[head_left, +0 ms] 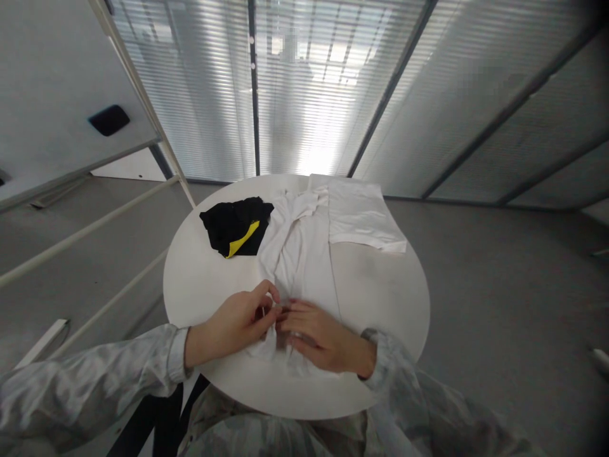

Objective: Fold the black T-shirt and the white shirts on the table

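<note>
A white garment [304, 247] lies lengthwise across the round white table [380, 298], partly folded into a narrow strip. My left hand [235, 324] pinches its near edge with thumb and fingers closed on the cloth. My right hand [323, 336] rests on the same near end, fingers together and pressed onto the fabric, fingertips meeting those of the left hand. A folded white cloth [361, 216] lies at the table's far right. A black garment with a yellow stripe [236, 226] is bunched at the far left.
A whiteboard on a white frame [71, 82] stands to the left, its rails close to the table. Glass walls with blinds [333, 82] run behind. Grey floor surrounds the table.
</note>
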Demonstrator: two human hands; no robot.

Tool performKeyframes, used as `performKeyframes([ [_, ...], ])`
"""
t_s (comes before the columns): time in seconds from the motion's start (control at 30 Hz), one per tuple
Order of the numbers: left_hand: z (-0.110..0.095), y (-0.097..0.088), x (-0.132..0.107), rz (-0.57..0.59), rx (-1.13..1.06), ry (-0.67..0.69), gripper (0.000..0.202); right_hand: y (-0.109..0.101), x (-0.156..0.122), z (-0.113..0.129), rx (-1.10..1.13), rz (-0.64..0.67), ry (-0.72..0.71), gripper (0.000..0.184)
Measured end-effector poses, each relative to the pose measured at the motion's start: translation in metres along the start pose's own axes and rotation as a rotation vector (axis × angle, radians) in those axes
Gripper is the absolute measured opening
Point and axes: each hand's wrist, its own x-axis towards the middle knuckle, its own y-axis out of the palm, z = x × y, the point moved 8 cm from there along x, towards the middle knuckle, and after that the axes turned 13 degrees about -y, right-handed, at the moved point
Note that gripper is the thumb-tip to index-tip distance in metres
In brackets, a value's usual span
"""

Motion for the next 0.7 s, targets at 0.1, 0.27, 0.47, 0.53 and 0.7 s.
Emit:
performKeyframes([
  [0.1, -0.001, 0.019, -0.001, 0.013, 0.136, 0.044, 0.017, -0.028, -0.016, -0.035, -0.12, -0.286, 0.224, 0.027],
  [0.27, -0.002, 0.038, -0.007, 0.049, 0.372, 0.14, 0.025, -0.054, -0.012, -0.079, -0.201, -0.395, 0.295, 0.025],
  [0.47, -0.009, 0.034, -0.02, 0.085, 0.407, 0.385, 0.043, -0.065, 0.048, -0.111, -0.451, -0.151, 0.171, 0.036],
  [0.53, -0.007, 0.033, -0.026, 0.101, 0.431, 0.515, 0.04, -0.064, 0.068, -0.124, -0.561, -0.054, 0.126, 0.031],
  [0.7, 0.003, 0.021, -0.037, 0.05, 0.52, 0.8, 0.038, -0.058, 0.094, -0.149, -0.65, 0.087, 0.011, 0.019],
])
